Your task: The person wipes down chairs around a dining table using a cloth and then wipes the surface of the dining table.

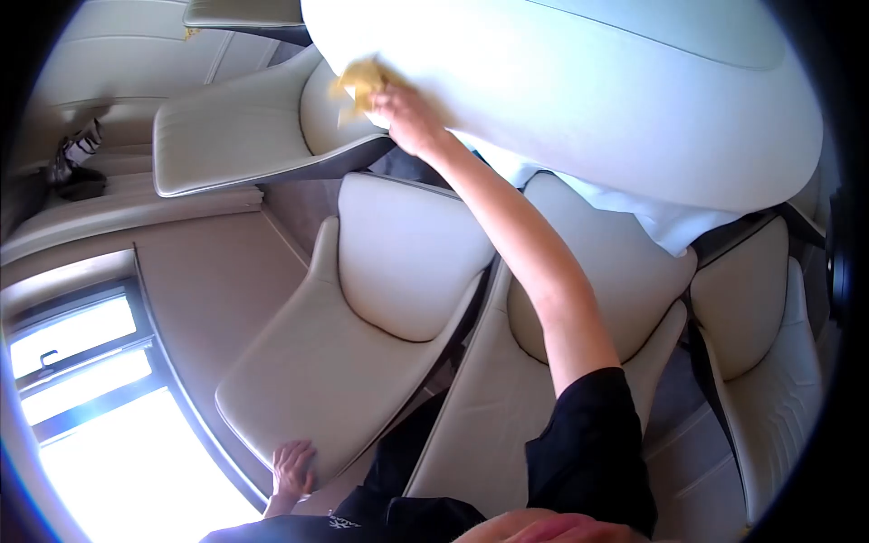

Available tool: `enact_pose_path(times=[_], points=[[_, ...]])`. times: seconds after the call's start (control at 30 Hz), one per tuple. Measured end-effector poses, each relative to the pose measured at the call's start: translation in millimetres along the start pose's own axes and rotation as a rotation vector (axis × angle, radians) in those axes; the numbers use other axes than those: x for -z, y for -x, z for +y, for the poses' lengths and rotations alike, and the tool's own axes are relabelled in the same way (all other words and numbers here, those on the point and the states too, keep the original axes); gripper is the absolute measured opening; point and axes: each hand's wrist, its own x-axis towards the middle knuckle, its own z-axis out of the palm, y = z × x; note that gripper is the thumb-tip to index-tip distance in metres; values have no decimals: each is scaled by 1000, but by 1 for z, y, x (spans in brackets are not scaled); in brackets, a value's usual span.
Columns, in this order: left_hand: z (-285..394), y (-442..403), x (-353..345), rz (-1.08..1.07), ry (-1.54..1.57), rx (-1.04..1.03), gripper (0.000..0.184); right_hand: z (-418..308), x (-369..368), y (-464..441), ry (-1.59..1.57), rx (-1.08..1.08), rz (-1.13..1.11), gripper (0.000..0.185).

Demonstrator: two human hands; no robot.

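My right hand (409, 116) reaches far forward, closed on a yellow-brown cloth (364, 83). The cloth is bunched and slightly blurred at the rounded edge of a white-topped table (543, 100). Down at the lower left, my left hand (292, 468) rests over the top edge of a cream chair's backrest (317, 389), its fingers bent onto the leather. Another cream chair (226, 131) sits just beyond my right hand, its seat partly under the table edge.
More cream chairs (579, 271) with dark outer shells crowd the near side, one at the far right (765, 335). White fabric (634, 213) hangs below the tabletop. A bright window (100, 398) is at lower left; dark and striped items (80, 158) lie on a ledge.
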Motion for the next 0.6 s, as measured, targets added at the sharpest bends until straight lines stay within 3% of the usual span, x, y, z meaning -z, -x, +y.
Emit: enact_pose_path(times=[0.03,0.07,0.1,0.13,0.17,0.2,0.23,0.3,0.4,0.43,0.5,0.6], points=[[6,2,-4,0,-10,4,39,-17,19,1,-10,-30,-432,16],[2,-1,1,2,-1,20,39,-30,41,3,-155,-190,-701,21],[-4,-1,5,-7,41,46,38,-10,20,44,-318,-49,-564,36],[-3,2,7,-17,81,74,38,-9,74,48,-341,5,-622,44],[-1,9,-1,4,110,87,38,-2,116,57,-255,35,-823,51],[-12,15,-6,26,137,102,38,15,141,101,-306,-112,-808,55],[-16,17,-10,43,143,77,39,9,186,106,-173,-62,-861,56],[-20,17,-7,70,190,80,39,0,264,168,21,-369,-973,56],[-44,0,2,118,183,54,37,-40,362,274,279,-707,-945,37],[-46,1,2,103,217,62,37,-70,382,280,301,-957,-999,29],[-48,11,-3,106,281,75,36,-136,412,281,346,-1045,-857,26],[-45,-7,-17,202,417,43,35,-171,425,287,222,-1157,-657,29]])
